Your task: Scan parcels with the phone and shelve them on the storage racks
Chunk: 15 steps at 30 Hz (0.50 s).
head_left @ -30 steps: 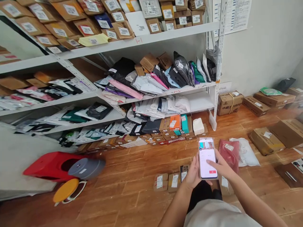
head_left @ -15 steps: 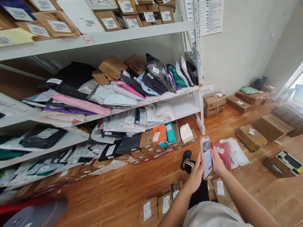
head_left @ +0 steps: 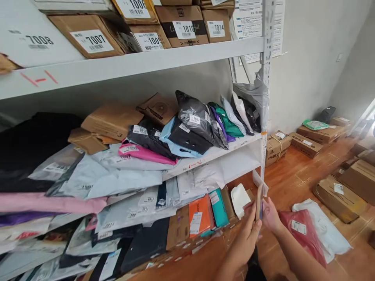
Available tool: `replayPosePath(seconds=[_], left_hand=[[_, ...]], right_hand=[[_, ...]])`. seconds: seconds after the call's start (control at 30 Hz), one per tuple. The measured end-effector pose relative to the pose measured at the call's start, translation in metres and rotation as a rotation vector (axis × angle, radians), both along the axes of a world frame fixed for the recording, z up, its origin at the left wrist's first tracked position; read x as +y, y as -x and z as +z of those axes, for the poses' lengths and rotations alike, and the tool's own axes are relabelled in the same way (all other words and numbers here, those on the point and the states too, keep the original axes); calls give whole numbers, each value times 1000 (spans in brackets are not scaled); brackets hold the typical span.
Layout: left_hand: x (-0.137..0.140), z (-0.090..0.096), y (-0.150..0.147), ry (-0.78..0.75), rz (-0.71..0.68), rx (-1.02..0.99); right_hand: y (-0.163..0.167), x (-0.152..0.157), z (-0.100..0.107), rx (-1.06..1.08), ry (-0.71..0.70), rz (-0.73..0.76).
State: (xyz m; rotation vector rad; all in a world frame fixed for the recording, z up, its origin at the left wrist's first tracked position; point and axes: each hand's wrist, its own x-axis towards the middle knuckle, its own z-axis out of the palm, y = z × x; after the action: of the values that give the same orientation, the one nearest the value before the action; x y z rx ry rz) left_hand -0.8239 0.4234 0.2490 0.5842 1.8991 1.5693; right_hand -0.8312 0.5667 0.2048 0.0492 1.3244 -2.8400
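Left hand [head_left: 249,227] clamped on phone [head_left: 259,202], your right hand [head_left: 271,215] close, contact unclear; bumped shelf front edge [head_left: 238,146] could shed bag 1002 [head_left: 190,107].

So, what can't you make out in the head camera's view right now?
- Phone, head view: edge-on in the left hand, so what its screen shows is hidden.
- Right hand, head view: the edge-on phone leaves any touch unclear.
- Black bag, head view: cut off by the left edge.
- Poster, head view: partly behind the post; small print unreadable.
- Label on the red bag, head view: too small to read.
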Motion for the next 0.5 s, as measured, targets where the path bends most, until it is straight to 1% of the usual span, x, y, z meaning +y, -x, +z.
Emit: replayPosePath(seconds=[0.1, 0.17, 0.23, 0.37, 0.43, 0.5], left_hand=[[-15, 23, 59, 53, -112, 266], [-21, 32, 86, 83, -167, 342], [-24, 33, 106, 101, -184, 371], [-23, 26, 139, 89, -165, 397], [-18, 29, 156, 80, -181, 426], [-12, 37, 173, 66, -186, 475]], right_hand=[[54, -12, 7, 57, 33, -32], [80, -16, 12, 87, 32, -57], [100, -17, 17, 111, 26, -69], [133, -15, 29, 131, 24, -55], [149, -12, 37, 126, 22, -49], [168, -6, 46, 114, 20, -56]])
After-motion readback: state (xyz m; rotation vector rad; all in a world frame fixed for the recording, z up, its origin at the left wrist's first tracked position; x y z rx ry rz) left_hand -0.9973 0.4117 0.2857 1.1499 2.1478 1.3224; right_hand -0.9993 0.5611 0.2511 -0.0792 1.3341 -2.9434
